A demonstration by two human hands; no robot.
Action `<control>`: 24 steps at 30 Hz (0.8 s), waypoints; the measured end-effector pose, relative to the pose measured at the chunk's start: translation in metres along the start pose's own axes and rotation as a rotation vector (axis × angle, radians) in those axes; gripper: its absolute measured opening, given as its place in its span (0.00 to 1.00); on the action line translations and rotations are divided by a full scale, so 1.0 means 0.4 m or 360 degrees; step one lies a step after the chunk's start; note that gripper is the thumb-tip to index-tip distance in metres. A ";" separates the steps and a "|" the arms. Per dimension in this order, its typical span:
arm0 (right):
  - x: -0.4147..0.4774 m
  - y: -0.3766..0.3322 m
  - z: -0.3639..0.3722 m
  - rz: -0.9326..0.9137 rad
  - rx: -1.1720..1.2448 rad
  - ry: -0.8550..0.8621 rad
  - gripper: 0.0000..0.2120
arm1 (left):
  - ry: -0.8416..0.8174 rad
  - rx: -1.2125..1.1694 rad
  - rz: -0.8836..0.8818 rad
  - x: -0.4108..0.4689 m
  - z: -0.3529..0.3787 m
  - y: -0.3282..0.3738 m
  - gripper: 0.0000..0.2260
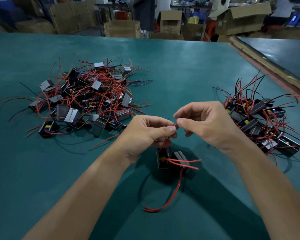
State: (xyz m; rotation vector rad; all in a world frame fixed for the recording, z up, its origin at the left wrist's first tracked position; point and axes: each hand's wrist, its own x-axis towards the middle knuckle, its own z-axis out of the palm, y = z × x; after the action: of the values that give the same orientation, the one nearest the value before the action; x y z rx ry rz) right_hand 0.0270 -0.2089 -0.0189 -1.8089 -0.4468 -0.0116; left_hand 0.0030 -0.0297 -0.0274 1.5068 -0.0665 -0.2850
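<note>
Red wire [175, 125] rises near-vertical from module [163, 159], lower centre; left hand [145, 134] pinches tip, right hand [206, 125] apparently pinching it too.

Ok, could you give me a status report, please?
Left hand and right hand pinching red wire ends. Two modules beneath. Piles aside, none blocking.

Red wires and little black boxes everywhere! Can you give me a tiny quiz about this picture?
1. True or false: the left hand pinches a red wire.
2. What colour is the table? A green, B white, C yellow.
3. Count: how many black boxes sit just below the left hand and the right hand?
Key: 1 true; 2 A; 3 two.
</note>
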 end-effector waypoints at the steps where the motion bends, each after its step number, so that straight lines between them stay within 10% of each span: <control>1: -0.001 -0.002 -0.001 -0.0002 0.0007 -0.0005 0.09 | -0.0008 -0.0021 -0.0016 0.001 0.000 0.001 0.03; 24: 0.003 0.009 -0.008 0.0131 -0.0130 -0.0009 0.06 | 0.0184 0.0208 0.0211 0.006 0.018 -0.011 0.04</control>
State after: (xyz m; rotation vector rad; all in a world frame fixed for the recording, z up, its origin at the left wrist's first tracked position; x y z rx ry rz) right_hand 0.0300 -0.2123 -0.0208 -1.9069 -0.3804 0.0323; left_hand 0.0030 -0.0372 -0.0318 1.6375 -0.0944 -0.0881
